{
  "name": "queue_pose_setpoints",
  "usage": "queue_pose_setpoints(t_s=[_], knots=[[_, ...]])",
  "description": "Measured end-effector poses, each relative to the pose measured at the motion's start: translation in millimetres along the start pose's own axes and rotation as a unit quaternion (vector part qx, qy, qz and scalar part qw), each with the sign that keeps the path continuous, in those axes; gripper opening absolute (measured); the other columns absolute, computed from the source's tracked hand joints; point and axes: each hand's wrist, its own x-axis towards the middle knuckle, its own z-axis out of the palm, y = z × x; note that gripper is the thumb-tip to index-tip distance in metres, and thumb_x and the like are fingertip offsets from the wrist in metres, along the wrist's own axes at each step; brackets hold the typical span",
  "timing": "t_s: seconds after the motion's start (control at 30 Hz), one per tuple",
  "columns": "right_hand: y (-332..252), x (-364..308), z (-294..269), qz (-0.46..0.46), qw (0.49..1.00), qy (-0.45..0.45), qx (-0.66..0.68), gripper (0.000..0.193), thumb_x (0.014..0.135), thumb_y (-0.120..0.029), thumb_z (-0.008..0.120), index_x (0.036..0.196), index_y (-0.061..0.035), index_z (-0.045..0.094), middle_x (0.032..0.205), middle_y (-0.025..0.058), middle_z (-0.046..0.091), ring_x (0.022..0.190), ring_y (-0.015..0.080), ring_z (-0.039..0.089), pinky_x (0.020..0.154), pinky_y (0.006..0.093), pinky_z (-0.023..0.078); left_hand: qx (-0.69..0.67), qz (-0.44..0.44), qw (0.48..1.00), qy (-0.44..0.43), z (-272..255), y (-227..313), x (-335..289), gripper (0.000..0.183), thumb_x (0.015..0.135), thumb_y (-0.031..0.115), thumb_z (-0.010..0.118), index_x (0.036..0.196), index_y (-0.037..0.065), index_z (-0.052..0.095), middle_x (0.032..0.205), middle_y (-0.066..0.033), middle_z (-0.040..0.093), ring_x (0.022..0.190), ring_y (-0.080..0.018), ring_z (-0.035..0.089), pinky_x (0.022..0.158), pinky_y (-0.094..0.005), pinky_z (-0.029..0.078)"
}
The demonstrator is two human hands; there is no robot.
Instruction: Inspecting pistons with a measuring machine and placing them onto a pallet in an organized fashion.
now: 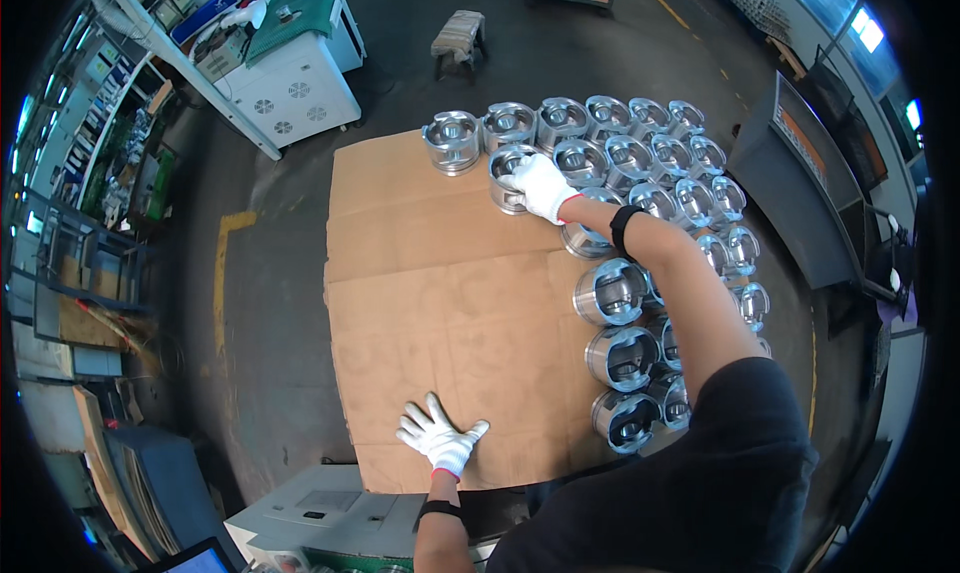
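Note:
My right hand (543, 187), in a white glove, reaches to the far side of the cardboard and closes its fingers on the upper part of a shiny metal piston (505, 197). That piston stands just in front of the back row, left of its neighbours. Several more pistons (617, 293) stand in close rows along the far and right edges, some partly hidden beneath my right arm. My left hand (436, 441), also gloved, rests with fingers spread on the near part of the brown cardboard sheet (450, 323), holding nothing.
A grey machine (320, 513) adjoins the cardboard's near left edge. Beyond the far left is a white cabinet (300, 93) with a green top. A small padded stool (460, 38) stands behind. To the right is a dark grey bin-like unit (790, 183); metal racks (95, 253) line the left.

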Motion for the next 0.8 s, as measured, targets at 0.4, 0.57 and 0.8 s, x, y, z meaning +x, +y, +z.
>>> queue_pose_setpoints(t_s=[0.4, 0.57, 0.8], knots=[[15.4, 5.2, 23.3, 0.072, 0.990, 0.040, 0.114, 0.025, 0.092, -0.029, 0.059, 0.093, -0.0085, 0.074, 0.086, 0.0191, 0.069, 0.083, 0.0336, 0.068, 0.077, 0.0417, 0.054, 0.004, -0.006, 1.000, -0.004, 9.7, 0.8, 2.7, 0.129, 0.059, 0.076, 0.074, 0.157, 0.015, 0.016, 0.160, -0.0265, 0.010, 0.146, -0.0483, 0.006, 0.117, -0.0611, 0.000], [2.7, -2.6, 3.2, 0.060, 0.998, 0.012, -0.015, 0.025, 0.084, -0.026, 0.065, 0.098, -0.0061, 0.072, 0.100, 0.0178, 0.069, 0.094, 0.0313, 0.068, 0.082, 0.0413, 0.052, 0.012, -0.003, 1.000, 0.009, 12.7, 0.4, 2.4, 0.127, 0.060, 0.078, 0.072, 0.158, 0.016, 0.017, 0.160, -0.0266, 0.010, 0.146, -0.0485, 0.006, 0.117, -0.0621, -0.001], [-61.1, -105.5, -67.9, -0.159, 0.986, 0.054, -0.014, 0.043, 0.075, -0.020, 0.069, 0.114, -0.0043, 0.062, 0.107, 0.0155, 0.061, 0.104, 0.0316, 0.058, 0.088, 0.0439, 0.044, 0.014, -0.007, 0.999, 0.030, 19.9, -3.6, -2.2, 0.129, 0.061, 0.075, 0.074, 0.158, 0.017, 0.012, 0.162, -0.0241, 0.008, 0.148, -0.0463, 0.007, 0.118, -0.0597, 0.005]])
